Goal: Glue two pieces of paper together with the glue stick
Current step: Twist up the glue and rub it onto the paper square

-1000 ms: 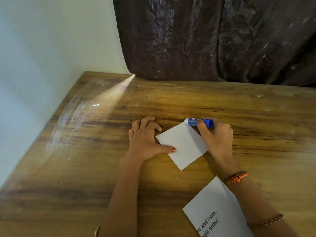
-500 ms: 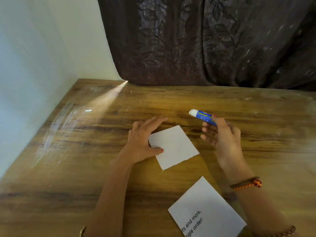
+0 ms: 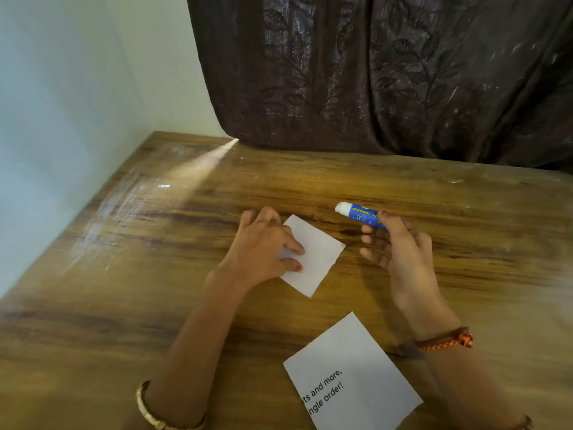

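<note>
A small blank white paper (image 3: 319, 256) lies on the wooden table (image 3: 155, 305), turned like a diamond. My left hand (image 3: 263, 246) rests on its left part, fingers pressing it flat. My right hand (image 3: 400, 249) is raised to the right of the paper and holds a blue glue stick (image 3: 359, 214) by its rear end. The stick's white glue tip points left and is off the paper. A larger white paper with printed black text (image 3: 353, 377) lies nearer to me, below my right wrist.
A dark brown patterned curtain (image 3: 387, 76) hangs behind the table's far edge. A pale wall (image 3: 62, 103) runs along the table's left side. A streak of light (image 3: 198, 169) crosses the far left of the table.
My right hand has lifted the glue stick off the small paper's upper corner and drawn it to the right. My left hand has slid further onto the paper.
</note>
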